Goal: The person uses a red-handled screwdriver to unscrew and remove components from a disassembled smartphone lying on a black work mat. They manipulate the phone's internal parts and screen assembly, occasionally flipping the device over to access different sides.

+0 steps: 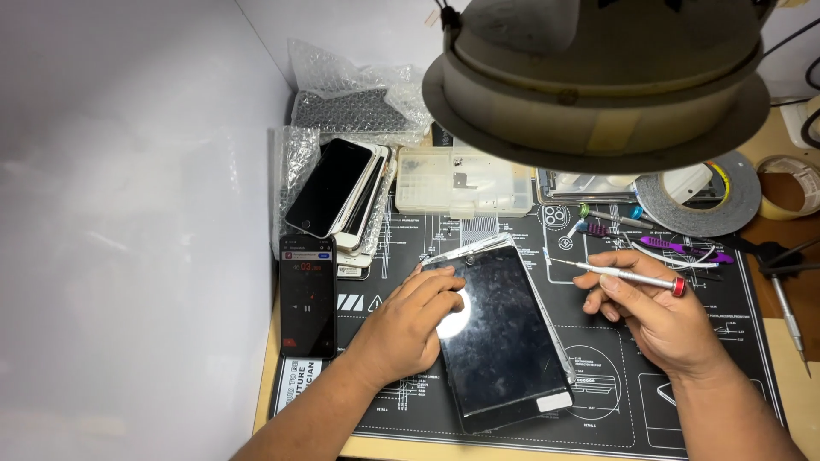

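The left hand [408, 326] is pressing flat, fingers together, on one dark tablet [504, 337] lying mid-mat. The right hand [658, 312] is pinching one screwdriver [628, 277]. Far behind, one clear compartment box [459, 182] is holding small parts.

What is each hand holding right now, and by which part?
Right hand pinches a slim screwdriver along its shaft. Left hand grips nothing, fingers resting flat on the phone screen.

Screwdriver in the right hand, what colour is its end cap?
Red, on a silver screwdriver; head view shows it.
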